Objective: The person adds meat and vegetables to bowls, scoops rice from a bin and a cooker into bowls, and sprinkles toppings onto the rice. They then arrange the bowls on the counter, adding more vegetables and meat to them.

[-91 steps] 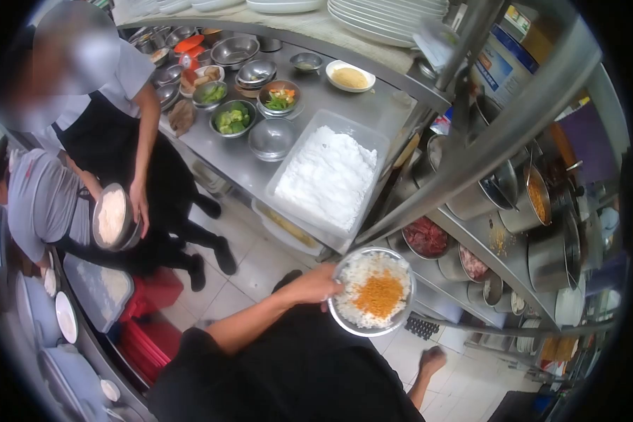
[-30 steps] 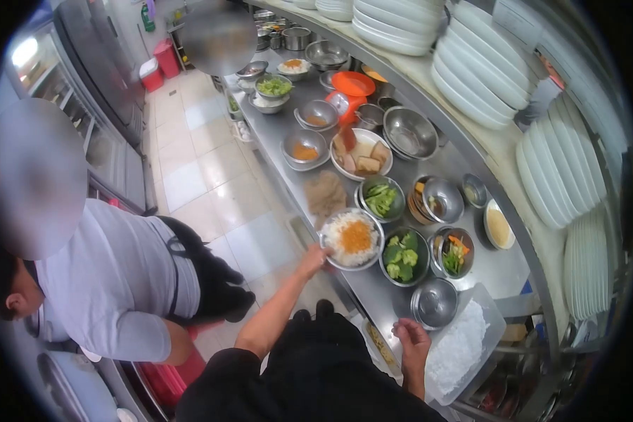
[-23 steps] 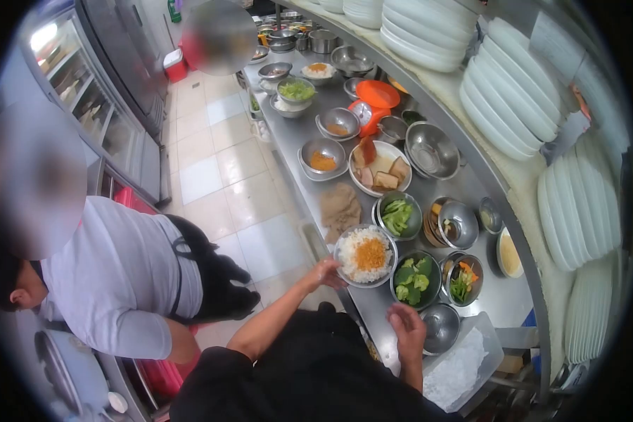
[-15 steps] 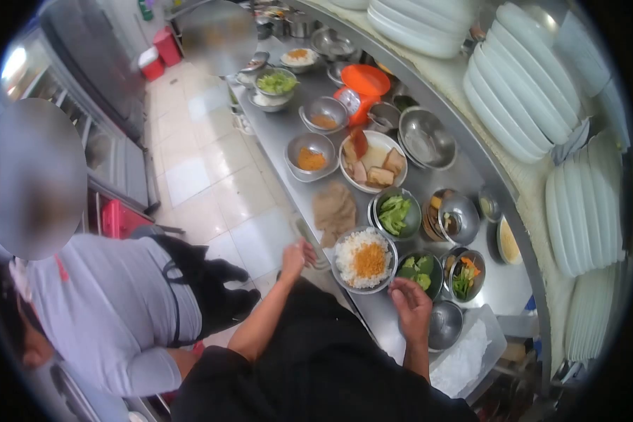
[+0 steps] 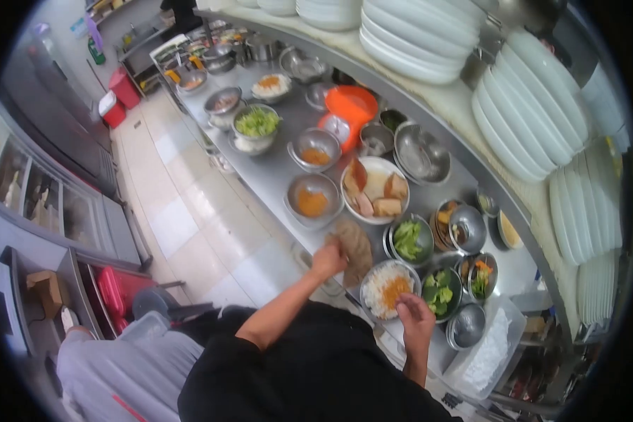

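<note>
A steel bowl of white rice with an orange crumbly topping [image 5: 378, 290] sits at the near edge of the counter. My right hand [image 5: 418, 321] is over its right rim, fingers curled together at the topping; whatever they may hold is hidden. To the left, my left hand [image 5: 329, 260] has its fingers closed at the edge of a crumpled brown cloth [image 5: 354, 246] lying on the counter. Beside the rice stand a bowl of broccoli [image 5: 439, 294] and a bowl of green leaves [image 5: 406, 239].
Two bowls of orange crumbs, one nearer [image 5: 311, 202], stand farther left by a plate of meat chunks [image 5: 387, 207]. An orange scale [image 5: 350, 105] is behind. Stacked white plates [image 5: 527, 105] fill the shelf. A co-worker's grey shirt [image 5: 130, 366] is at lower left.
My left hand has moved from beside the counter onto the brown cloth. My right hand has come farther over the rice bowl. The view has shifted, and the co-worker appears lower.
</note>
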`<state>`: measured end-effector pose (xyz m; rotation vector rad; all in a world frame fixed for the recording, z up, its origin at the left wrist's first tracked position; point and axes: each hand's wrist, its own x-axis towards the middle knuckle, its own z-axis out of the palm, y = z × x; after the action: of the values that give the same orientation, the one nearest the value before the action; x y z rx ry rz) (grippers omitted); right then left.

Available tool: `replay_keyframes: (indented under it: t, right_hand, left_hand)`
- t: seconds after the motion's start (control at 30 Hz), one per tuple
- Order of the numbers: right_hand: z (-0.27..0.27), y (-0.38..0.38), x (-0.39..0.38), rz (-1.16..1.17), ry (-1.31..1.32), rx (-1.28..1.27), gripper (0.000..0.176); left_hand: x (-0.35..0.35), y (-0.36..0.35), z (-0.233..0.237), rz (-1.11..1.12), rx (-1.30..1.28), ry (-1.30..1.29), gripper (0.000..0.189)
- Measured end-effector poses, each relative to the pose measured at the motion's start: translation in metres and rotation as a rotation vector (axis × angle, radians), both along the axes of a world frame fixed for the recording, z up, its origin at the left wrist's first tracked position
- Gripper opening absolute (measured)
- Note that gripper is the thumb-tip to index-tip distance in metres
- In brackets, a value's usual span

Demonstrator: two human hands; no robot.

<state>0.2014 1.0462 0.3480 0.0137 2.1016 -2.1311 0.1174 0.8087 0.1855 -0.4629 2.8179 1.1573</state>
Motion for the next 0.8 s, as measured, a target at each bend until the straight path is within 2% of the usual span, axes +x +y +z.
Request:
replay_keyframes:
  t: [0.07, 0.1, 0.13, 0.2, 0.27, 0.3, 0.33, 0.37, 0.4, 0.47, 0.5, 0.57, 0.67, 0.7, 0.73, 0.8]
  right_hand:
    - [0.003, -0.002, 0.0, 0.023, 0.009, 0.006, 0.025]
    - [0.007, -0.002, -0.001, 0.02, 0.012, 0.001, 0.023]
    - [0.009, -0.004, -0.004, 0.015, 0.026, 0.002, 0.023]
    - [0.018, -0.002, -0.005, 0.006, 0.037, 0.036, 0.023]
    - [0.009, 0.005, -0.009, 0.019, 0.09, 0.12, 0.021]
    - [0.005, 0.008, -0.011, 0.041, 0.08, 0.145, 0.022]
    - [0.011, 0.009, -0.013, 0.078, 0.051, 0.149, 0.023]
    - [0.026, 0.006, -0.013, 0.071, 0.108, 0.132, 0.024]
    - [0.035, 0.007, -0.013, 0.085, 0.163, 0.161, 0.026]
    - [0.044, 0.014, -0.008, 0.131, 0.183, 0.101, 0.026]
    - [0.048, 0.018, -0.007, 0.131, 0.207, 0.123, 0.026]
    - [0.054, 0.032, -0.006, 0.113, 0.237, 0.141, 0.027]
    - [0.065, 0.061, -0.005, 0.026, 0.326, 0.181, 0.03]
    - [0.071, 0.071, -0.005, -0.069, 0.402, 0.181, 0.031]
    - [0.075, 0.079, -0.005, -0.162, 0.476, 0.18, 0.031]
    - [0.076, 0.094, -0.004, -0.221, 0.476, 0.12, 0.03]
  left_hand:
    - [-0.003, -0.003, 0.003, -0.045, 0.085, 0.003, 0.037]
    - [-0.002, -0.007, 0.022, -0.102, 0.05, -0.031, 0.045]
    - [-0.002, -0.01, 0.03, -0.108, 0.05, -0.017, 0.045]
    - [-0.007, -0.004, 0.041, -0.08, -0.11, 0.144, 0.046]
    - [-0.013, 0.001, 0.024, -0.156, -0.297, 0.331, 0.044]
    - [-0.018, 0.003, -0.012, -0.165, -0.433, 0.598, 0.04]
    - [-0.019, 0.003, -0.023, -0.271, -0.408, 0.668, 0.039]
    - [-0.015, 0.005, -0.039, -0.316, -0.496, 0.654, 0.038]
    - [-0.012, 0.005, -0.037, -0.381, -0.529, 0.664, 0.037]
    - [-0.009, 0.009, -0.018, -0.425, -0.559, 0.473, 0.037]
    - [-0.007, 0.012, -0.014, -0.471, -0.555, 0.495, 0.037]
    - [-0.004, 0.016, -0.01, -0.482, -0.64, 0.248, 0.041]
    - [0.007, 0.018, -0.019, -0.52, -0.782, 0.415, 0.05]
    - [0.011, 0.018, -0.012, -0.547, -0.773, 0.419, 0.063]
    - [0.011, 0.017, -0.002, -0.552, -0.779, 0.417, 0.063]
    - [0.005, 0.011, 0.017, -0.605, -0.49, 0.271, 0.061]
